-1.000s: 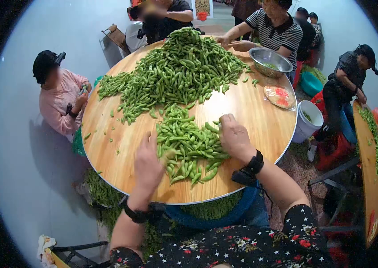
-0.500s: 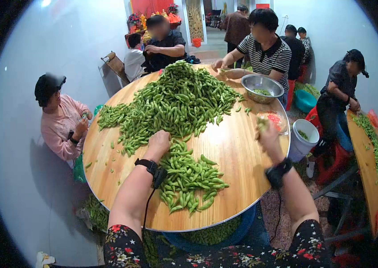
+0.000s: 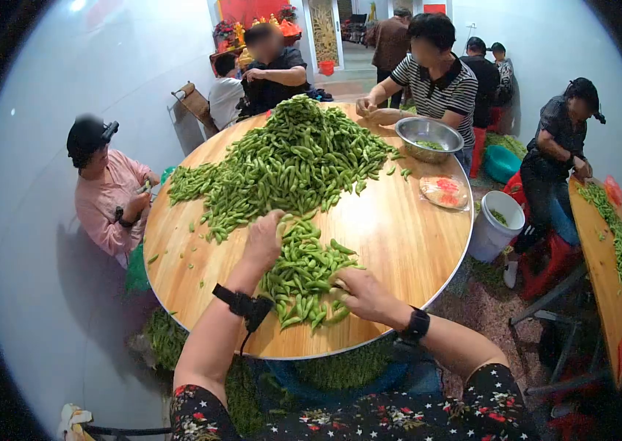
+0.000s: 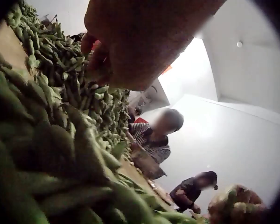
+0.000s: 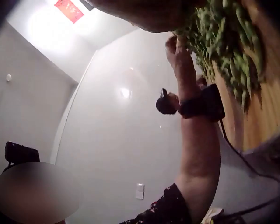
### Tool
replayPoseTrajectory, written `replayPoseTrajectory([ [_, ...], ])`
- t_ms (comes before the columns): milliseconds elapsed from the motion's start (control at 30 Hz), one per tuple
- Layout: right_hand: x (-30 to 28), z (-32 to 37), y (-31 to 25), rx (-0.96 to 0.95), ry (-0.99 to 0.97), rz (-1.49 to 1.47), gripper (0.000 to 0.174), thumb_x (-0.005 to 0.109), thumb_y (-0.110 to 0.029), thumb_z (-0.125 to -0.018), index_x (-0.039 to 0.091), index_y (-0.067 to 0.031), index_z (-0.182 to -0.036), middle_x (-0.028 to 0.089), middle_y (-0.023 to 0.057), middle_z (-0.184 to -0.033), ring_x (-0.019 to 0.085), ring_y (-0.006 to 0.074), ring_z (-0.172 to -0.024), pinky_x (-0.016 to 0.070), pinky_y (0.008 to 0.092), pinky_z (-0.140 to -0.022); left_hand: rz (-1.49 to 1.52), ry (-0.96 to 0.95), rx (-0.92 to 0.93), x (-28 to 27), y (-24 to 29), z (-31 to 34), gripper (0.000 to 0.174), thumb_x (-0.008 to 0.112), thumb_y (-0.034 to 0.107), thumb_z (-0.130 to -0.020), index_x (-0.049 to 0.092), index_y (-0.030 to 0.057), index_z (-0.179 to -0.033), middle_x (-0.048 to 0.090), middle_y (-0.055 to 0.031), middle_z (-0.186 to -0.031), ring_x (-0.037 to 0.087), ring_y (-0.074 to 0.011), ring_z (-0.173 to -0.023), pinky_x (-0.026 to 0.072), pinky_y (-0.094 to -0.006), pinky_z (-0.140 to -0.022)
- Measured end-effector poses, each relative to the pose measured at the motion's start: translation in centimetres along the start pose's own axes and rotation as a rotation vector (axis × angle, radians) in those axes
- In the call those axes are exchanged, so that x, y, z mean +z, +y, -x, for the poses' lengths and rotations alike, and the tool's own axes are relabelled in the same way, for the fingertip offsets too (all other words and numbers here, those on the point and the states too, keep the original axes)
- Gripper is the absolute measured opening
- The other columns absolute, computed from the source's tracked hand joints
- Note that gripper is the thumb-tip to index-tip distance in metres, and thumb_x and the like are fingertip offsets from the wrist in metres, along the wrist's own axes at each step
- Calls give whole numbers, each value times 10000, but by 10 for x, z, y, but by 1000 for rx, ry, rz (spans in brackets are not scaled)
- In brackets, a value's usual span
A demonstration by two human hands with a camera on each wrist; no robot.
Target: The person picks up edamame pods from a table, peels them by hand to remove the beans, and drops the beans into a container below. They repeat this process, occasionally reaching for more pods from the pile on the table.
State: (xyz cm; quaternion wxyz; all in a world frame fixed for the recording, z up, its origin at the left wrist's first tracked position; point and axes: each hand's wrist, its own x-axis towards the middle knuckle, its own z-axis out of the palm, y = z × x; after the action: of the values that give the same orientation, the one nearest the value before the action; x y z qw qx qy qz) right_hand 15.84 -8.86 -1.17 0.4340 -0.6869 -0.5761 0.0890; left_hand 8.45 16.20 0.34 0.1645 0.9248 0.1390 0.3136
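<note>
In front of me on the round wooden table [image 3: 414, 242] lies a small pile of green soybean pods [image 3: 300, 268], just below a tall heap of pods [image 3: 303, 154]. My left hand [image 3: 263, 241] is bent over the strip where pile and heap meet; its fingertips are mostly hidden, and I cannot tell whether they grip a pod. At the near right edge of the small pile, my right hand [image 3: 366, 294] has its thumb and fingers bent together. The left wrist view shows a green pod [image 4: 231, 199] in the fingers of this right hand.
A steel bowl [image 3: 428, 138] and a packaged round item [image 3: 444, 192] sit at the table's right. Beside the table stands a white bucket [image 3: 498, 224]. A person in pink [image 3: 112, 198] is at the left, and a person in stripes [image 3: 439, 92] at the far side.
My right hand swung out toward the table's right edge half a second ago, and is back at the small pile now. The left hand went up to the heap's lower edge and stays near there.
</note>
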Motion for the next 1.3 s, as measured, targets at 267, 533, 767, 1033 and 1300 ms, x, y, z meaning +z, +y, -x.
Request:
replayPoseTrajectory([
  [267,16,8,-1,221,47,-283,225,512,-161,-906,418,25,-990,531,236,-975,559,328,-874,442,416,-747,-263,107,264,-23,40,54,221,522,-1,-777,595,47,-980,565,-143,-941,541,-325,-909,413,-413,-817],
  [533,25,41,-7,17,286,-228,232,507,-191,-943,475,20,-1033,574,168,-818,573,253,-764,470,349,-704,331,49,-6,-29,85,93,174,499,87,-905,590,-13,-1014,634,-188,-900,610,-350,-827,474,-391,-734],
  [767,24,46,-46,352,49,-1020,177,420,-186,-981,498,-38,-1040,517,14,-697,430,58,-452,330,207,-382,176,44,172,-23,128,143,367,541,-28,-811,551,-14,-1177,588,-161,-865,578,-332,-753,479,-398,-694],
  [1033,4,64,-62,422,-156,-962,227,402,-220,-994,461,-35,-1111,569,32,-811,532,90,-522,399,198,-432,758,-146,-175,-29,135,154,354,449,74,-951,509,44,-1298,514,-29,-658,465,-124,-561,410,-249,-550],
  [1300,12,74,-61,488,-127,-1057,225,396,-189,-986,427,-54,-1163,558,26,-788,516,85,-524,397,205,-439,1001,-274,-379,-29,141,158,373,445,39,-937,504,33,-1306,524,7,-711,453,-65,-603,388,-201,-542],
])
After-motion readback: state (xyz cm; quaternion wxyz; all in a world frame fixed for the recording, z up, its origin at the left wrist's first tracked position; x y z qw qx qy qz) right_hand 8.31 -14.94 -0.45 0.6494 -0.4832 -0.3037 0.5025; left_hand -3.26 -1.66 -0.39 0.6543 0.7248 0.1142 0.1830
